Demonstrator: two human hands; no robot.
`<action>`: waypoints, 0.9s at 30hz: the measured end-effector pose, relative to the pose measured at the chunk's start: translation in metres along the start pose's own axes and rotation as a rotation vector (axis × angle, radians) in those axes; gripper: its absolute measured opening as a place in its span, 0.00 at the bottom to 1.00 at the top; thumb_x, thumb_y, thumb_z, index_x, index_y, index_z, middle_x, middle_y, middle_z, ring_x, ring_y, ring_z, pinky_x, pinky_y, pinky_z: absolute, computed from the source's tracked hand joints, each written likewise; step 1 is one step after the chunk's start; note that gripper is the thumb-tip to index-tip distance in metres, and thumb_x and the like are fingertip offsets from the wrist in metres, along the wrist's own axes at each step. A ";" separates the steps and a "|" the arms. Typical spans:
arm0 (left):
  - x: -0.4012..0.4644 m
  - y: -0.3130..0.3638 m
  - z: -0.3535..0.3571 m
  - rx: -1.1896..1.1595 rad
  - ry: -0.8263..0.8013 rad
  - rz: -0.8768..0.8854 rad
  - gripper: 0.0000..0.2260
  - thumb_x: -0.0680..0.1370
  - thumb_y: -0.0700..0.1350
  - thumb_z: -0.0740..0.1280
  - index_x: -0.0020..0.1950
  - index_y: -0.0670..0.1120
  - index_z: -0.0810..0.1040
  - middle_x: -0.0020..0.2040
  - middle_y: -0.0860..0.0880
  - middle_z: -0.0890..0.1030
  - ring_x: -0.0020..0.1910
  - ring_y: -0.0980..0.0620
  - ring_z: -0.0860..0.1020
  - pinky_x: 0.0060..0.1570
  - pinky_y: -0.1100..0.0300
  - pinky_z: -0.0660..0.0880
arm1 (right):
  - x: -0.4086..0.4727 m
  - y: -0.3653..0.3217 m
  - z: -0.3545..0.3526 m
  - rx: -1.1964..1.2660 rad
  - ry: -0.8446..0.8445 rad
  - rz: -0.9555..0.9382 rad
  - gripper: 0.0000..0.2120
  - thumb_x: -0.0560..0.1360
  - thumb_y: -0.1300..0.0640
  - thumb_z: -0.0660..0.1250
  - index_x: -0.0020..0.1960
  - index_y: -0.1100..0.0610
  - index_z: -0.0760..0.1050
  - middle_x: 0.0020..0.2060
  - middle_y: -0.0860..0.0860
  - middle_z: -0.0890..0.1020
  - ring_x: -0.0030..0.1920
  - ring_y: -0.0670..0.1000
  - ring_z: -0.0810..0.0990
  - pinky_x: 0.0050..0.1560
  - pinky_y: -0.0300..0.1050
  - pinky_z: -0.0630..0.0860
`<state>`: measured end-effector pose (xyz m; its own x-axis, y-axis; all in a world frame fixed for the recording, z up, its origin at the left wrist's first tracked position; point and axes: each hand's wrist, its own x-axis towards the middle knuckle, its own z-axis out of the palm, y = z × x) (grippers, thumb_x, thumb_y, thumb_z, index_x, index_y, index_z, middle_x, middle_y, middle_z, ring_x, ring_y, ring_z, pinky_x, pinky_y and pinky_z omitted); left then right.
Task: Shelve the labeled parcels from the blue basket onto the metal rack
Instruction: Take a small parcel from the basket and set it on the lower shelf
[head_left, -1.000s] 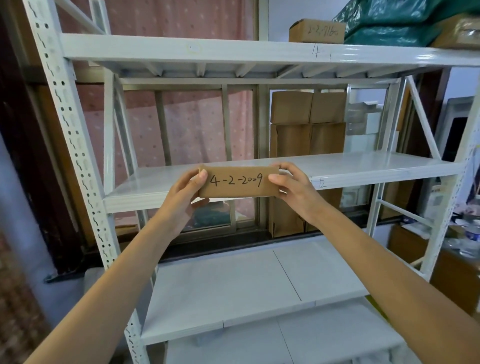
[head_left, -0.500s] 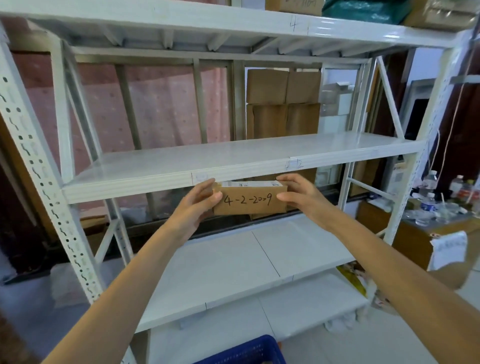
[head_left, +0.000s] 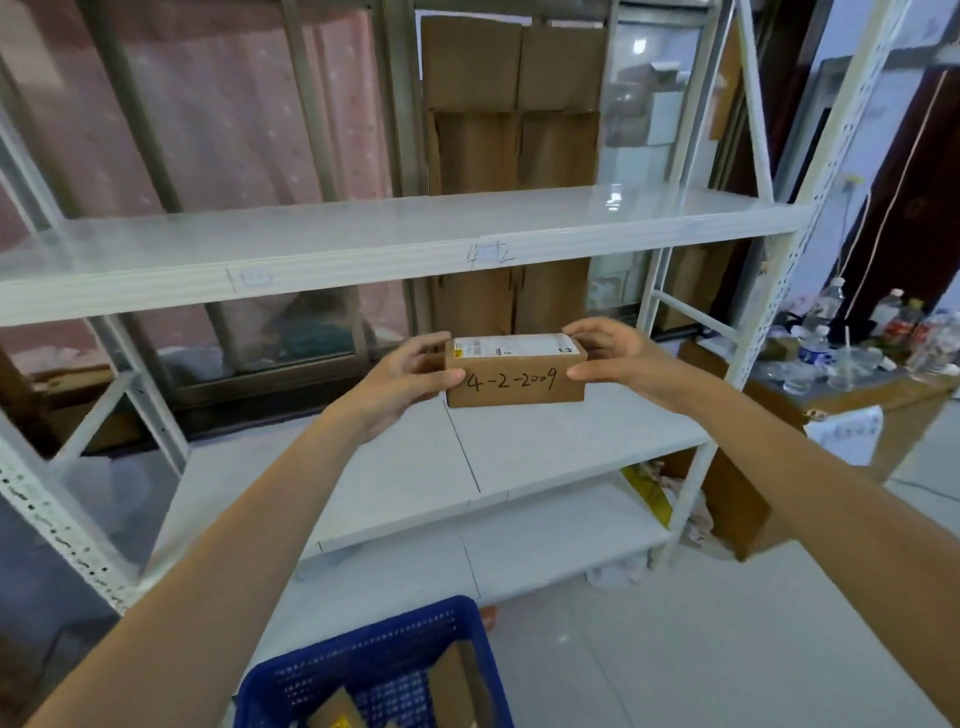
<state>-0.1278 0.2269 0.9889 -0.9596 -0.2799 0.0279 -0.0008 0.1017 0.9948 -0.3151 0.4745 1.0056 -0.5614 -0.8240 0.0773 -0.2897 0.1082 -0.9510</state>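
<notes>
A small brown cardboard parcel (head_left: 515, 375) marked "4-2-2009", with a white label on top, hangs in the air in front of the white metal rack (head_left: 395, 244). My left hand (head_left: 402, 382) grips its left end and my right hand (head_left: 621, 361) grips its right end. The parcel is below the shelf edge marked "4-2" and above the lower shelf (head_left: 545, 441). The blue basket (head_left: 374, 670) stands on the floor at the bottom, with brown parcels (head_left: 457, 686) inside.
Stacked cardboard boxes (head_left: 514, 104) stand behind the rack. A table (head_left: 883, 395) with bottles and cups is at the right, beyond the rack's perforated post (head_left: 810, 218). Light tiled floor (head_left: 675, 649) lies right of the basket.
The view has tilted down and the parcel has come lower, from level with the shelf edge to below it. The blue basket has come into view. Both hands kept their hold.
</notes>
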 end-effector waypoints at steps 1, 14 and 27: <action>0.010 -0.005 0.014 -0.011 0.008 -0.001 0.33 0.68 0.45 0.75 0.71 0.49 0.68 0.63 0.47 0.76 0.63 0.49 0.76 0.62 0.55 0.74 | 0.000 0.010 -0.016 -0.001 0.000 0.003 0.27 0.65 0.59 0.76 0.63 0.52 0.73 0.63 0.52 0.78 0.65 0.52 0.76 0.66 0.54 0.74; 0.090 -0.052 0.100 0.001 0.089 -0.141 0.41 0.63 0.49 0.79 0.73 0.53 0.65 0.68 0.51 0.72 0.68 0.49 0.71 0.72 0.48 0.64 | 0.034 0.093 -0.119 -0.080 -0.165 0.083 0.26 0.70 0.59 0.75 0.66 0.51 0.71 0.65 0.48 0.74 0.67 0.51 0.72 0.65 0.47 0.72; 0.162 -0.128 0.054 -0.061 0.126 -0.251 0.38 0.66 0.44 0.77 0.73 0.54 0.65 0.68 0.50 0.73 0.68 0.48 0.70 0.69 0.52 0.67 | 0.137 0.158 -0.093 -0.143 -0.220 0.160 0.26 0.69 0.62 0.76 0.64 0.52 0.72 0.66 0.52 0.74 0.65 0.53 0.75 0.66 0.52 0.74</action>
<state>-0.2983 0.2203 0.8603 -0.8891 -0.4056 -0.2122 -0.2136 -0.0424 0.9760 -0.5102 0.4310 0.8936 -0.4319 -0.8892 -0.1512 -0.3260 0.3102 -0.8930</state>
